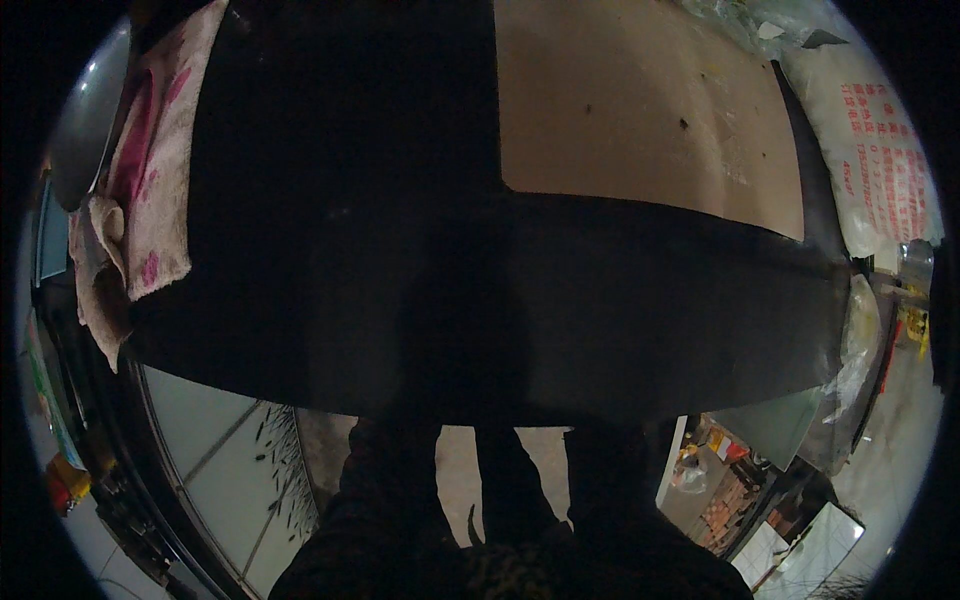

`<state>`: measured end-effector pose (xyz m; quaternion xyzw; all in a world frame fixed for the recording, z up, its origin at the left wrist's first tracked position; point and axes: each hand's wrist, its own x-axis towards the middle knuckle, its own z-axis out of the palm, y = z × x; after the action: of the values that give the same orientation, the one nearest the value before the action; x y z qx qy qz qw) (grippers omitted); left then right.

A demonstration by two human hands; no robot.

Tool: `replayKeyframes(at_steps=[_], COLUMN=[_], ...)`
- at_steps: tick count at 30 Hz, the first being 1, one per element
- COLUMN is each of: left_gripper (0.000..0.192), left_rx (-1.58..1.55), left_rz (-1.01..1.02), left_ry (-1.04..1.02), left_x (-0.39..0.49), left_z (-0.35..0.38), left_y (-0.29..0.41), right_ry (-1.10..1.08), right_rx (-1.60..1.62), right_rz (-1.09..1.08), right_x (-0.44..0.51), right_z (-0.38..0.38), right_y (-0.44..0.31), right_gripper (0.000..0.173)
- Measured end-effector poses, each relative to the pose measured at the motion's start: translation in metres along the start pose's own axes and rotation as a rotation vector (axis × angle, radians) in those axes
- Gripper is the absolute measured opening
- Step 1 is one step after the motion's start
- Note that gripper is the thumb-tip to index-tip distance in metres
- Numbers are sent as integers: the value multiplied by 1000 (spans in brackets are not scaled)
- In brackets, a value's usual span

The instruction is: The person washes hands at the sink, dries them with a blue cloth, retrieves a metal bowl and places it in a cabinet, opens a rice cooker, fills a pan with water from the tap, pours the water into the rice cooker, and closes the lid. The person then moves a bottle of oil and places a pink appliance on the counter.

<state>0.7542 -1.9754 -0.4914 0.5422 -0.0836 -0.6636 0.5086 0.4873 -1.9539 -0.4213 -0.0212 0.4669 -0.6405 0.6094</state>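
Neither of my hands can be made out. Two dark sleeves or limbs run up from the bottom toward the near table edge and vanish in shadow there. Before me stretches a black tabletop (337,262), with a dark shadow falling over its near middle. On its far right half lies a flat beige board or sheet (645,112) with a rounded corner and a few small dark specks. Along the left side a pinkish-white towel (169,165) with magenta patches lies folded, one end drooping over the edge.
Beyond the towel stands a shiny rounded metal vessel (88,112). A white plastic sack (851,135) bearing red writing bulges at the right, with clear plastic film (859,352) below it. Pale floor tiles (210,427) show lower left; bricks (727,510) lie lower right.
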Motion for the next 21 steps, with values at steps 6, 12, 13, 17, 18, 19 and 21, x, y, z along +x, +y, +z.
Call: replayKeyframes(at_steps=[6, 12, 13, 17, 18, 19, 21], left_gripper=[38, 39, 39, 40, 40, 40, 40], left_rx=[-26, -63, -71, -97, -107, -111, -135], left_rz=[-8, -39, -42, -61, -66, -70, -79], left_ry=[-17, -24, -29, -39, -44, -47, -57], left_x=[-2, -9, -10, -16, -18, -19, -21], left_z=[-5, -17, -19, -27, -29, -32, -39], left_y=[-4, -10, -10, -12, -13, -14, -18], right_ry=[-18, -28, -31, -41, -46, -51, -65], right_rx=[24, 46, 55, 57, 61, 61, 69], right_rz=[-12, -29, -34, -50, -54, -56, -65], right_x=[-16, -27, -29, -34, -36, -37, -40], right_z=[-6, -12, -13, -17, -17, -18, -19], right_y=[-1, 0, 0, 1, 1, 2, 3], right_gripper=[47, 48, 48, 48, 49, 49, 49])
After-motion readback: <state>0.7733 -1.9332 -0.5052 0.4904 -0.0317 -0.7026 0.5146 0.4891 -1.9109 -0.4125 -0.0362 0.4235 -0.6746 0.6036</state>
